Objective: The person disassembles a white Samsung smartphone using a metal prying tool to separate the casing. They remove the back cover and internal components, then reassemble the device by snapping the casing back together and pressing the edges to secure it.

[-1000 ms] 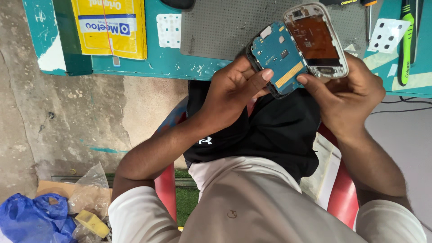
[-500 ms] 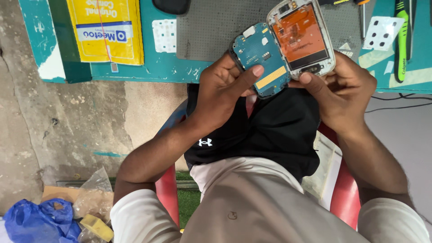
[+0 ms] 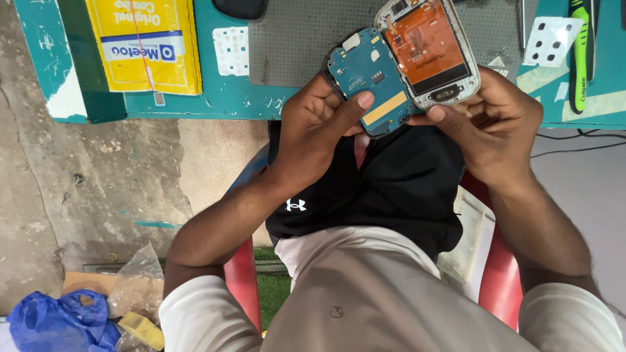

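Two hands: left, right. One blue circuit board. One white phone frame. One yellow packet. One grey mat. One green toothbrush. Two white dotted cards.

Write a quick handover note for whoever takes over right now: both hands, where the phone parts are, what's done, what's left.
Left hand: grips the blue circuit board, thumb on its face.
Right hand: holds the white phone frame, orange inside showing.
Both parts are held above the lap at the edge of the teal bench, side by side and touching.
Done: phone opened, board out of the frame.
Left: board not refitted.
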